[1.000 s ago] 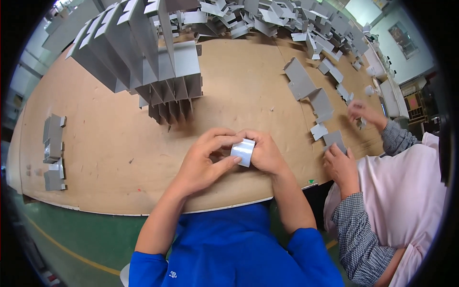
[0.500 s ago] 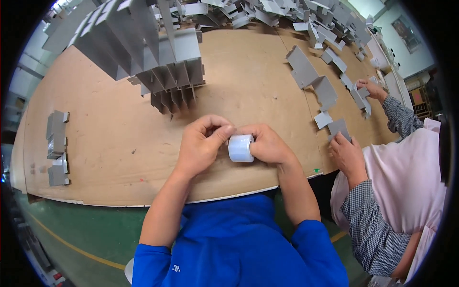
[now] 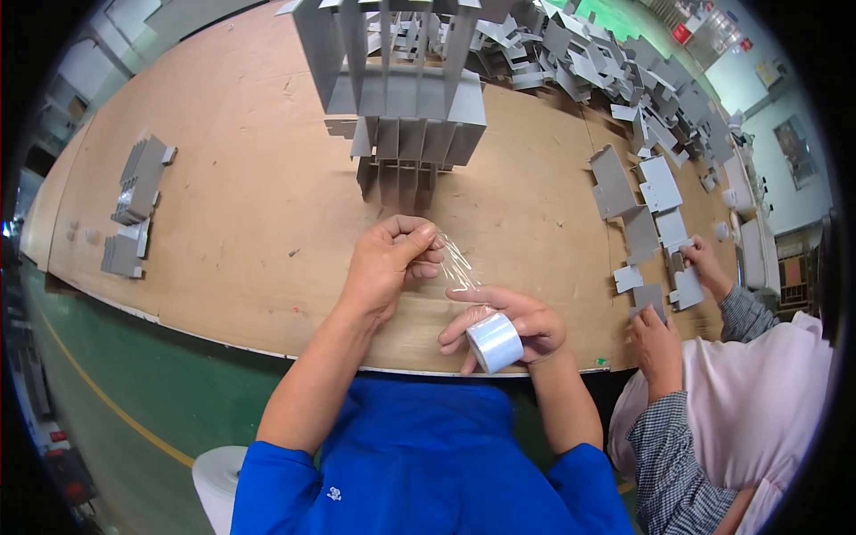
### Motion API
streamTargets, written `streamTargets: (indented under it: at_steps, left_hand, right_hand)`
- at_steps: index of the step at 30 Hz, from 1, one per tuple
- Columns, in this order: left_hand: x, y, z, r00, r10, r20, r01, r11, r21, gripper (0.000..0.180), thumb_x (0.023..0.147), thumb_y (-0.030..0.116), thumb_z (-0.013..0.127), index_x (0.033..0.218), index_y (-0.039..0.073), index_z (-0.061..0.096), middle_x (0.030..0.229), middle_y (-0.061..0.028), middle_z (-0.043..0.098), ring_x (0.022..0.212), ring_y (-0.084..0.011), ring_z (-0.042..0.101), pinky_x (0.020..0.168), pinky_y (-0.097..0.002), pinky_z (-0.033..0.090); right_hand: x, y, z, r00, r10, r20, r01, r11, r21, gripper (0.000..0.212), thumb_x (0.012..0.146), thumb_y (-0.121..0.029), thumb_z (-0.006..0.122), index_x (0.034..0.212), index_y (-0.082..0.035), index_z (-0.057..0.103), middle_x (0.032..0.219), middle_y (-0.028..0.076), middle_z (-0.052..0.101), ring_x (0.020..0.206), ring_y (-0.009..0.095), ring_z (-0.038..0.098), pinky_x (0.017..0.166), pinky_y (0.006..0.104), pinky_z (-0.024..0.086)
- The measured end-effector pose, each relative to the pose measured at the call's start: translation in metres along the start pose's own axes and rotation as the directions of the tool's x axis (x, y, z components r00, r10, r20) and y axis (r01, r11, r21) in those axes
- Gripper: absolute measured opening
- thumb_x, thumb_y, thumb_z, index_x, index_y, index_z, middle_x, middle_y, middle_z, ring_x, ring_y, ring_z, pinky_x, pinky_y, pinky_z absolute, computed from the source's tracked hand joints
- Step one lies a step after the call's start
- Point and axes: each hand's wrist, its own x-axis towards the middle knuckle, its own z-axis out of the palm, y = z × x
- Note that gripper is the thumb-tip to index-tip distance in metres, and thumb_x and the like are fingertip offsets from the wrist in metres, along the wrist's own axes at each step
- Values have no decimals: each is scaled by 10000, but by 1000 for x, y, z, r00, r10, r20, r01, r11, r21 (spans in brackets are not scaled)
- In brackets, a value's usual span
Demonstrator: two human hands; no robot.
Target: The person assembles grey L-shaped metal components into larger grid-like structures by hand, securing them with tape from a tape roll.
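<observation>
Clear plastic film point(image 3: 456, 260) stretches in a thin, crinkled strip between my two hands. Its free end is pinched between the thumb and fingers of my left hand point(image 3: 379, 267). A small roll of clear film point(image 3: 497, 344) is held in my right hand point(image 3: 538, 325), its fingers pointing left and partly spread around it. Just beyond my hands stands a tall stack of grey slotted dividers point(image 3: 410, 98), fitted together into cells.
Flat grey divider pieces point(image 3: 141, 183) lie at the left on the brown tabletop point(image 3: 232, 214). A large heap of loose grey pieces point(image 3: 571, 53) fills the far right. Beside me, a co-worker's hands point(image 3: 655, 348) handle grey pieces point(image 3: 637, 232). The table's front edge point(image 3: 223, 343) runs near my waist.
My right hand has moved down and right with the roll, away from my left hand, drawing out a strip of film. The view has shifted, so the divider stack appears farther right.
</observation>
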Motion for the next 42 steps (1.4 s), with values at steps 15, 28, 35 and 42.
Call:
streamTargets:
  at_steps: [15,28,35,42]
  left_hand:
    - [-2,7,-22,1000,-18,-19,16,997,-69,195,989,156,667,1073,-18,639,956,-102,689,786,-142,695,703,-283,638]
    - [49,157,-116,927,370,-60,-339,896,288,286,998,231,648,1156,-7,644,1033,-86,684,821,-130,648,706,-274,537]
    - [126,211,-116,922,342,181,-387,838,385,417,975,271,671,1270,-21,625,1076,-96,695,921,-155,671,783,-292,562]
    - [187,211,-117,893,237,383,-337,916,218,816,958,566,626,1487,-18,414,1352,-229,569,1081,-299,672,945,-402,572]
  right_hand:
    - [5,-42,11,877,-90,-472,-172,858,-484,348,1038,-238,524,1152,79,613,736,171,700,626,231,676,589,336,567]
    - [98,-236,-20,819,-408,-403,-178,488,-855,365,998,-266,588,1228,14,634,740,96,685,645,186,667,593,331,575]
    - [208,-355,-27,807,-454,-378,-463,-88,-882,329,1050,-221,528,1331,-68,604,1186,24,687,1026,118,645,914,280,517]
    - [334,-280,63,832,312,-459,-474,-31,-880,336,986,-238,676,1229,-11,720,822,10,693,715,105,609,689,251,491]
